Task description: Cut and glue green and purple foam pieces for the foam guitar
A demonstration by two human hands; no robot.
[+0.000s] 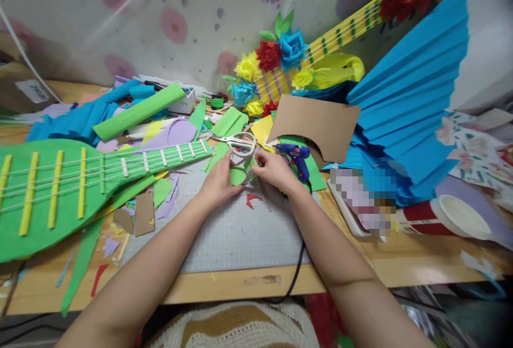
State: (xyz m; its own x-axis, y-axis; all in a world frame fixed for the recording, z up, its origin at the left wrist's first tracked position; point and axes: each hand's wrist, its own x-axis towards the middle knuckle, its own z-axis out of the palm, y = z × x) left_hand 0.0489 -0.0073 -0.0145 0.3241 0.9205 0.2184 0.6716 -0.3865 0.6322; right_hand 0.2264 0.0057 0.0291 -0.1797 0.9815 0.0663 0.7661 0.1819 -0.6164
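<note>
Over the cutting mat, my left hand (218, 181) curves its thumb and fingers around the edge of a small round green paper piece (238, 176). A purplish strip runs along its right side. My right hand (274, 169) is closed in a pinch on a small green paper bit (250, 164) at the piece's right edge; whether the two are joined I cannot tell. Just beyond my fingers lie white-handled scissors (243, 145). A blue glue gun (295, 154) rests right of my right hand, its black cord running down to the table's front edge.
A green paper guitar (48, 193) lies at left. Behind stands a yellow guitar neck (344, 30) with paper flowers (268, 55). Brown cardboard (316, 121), pleated blue paper (420, 86), a green roll (138, 111) and a paper cup (417, 218) surround the grey mat (240, 241).
</note>
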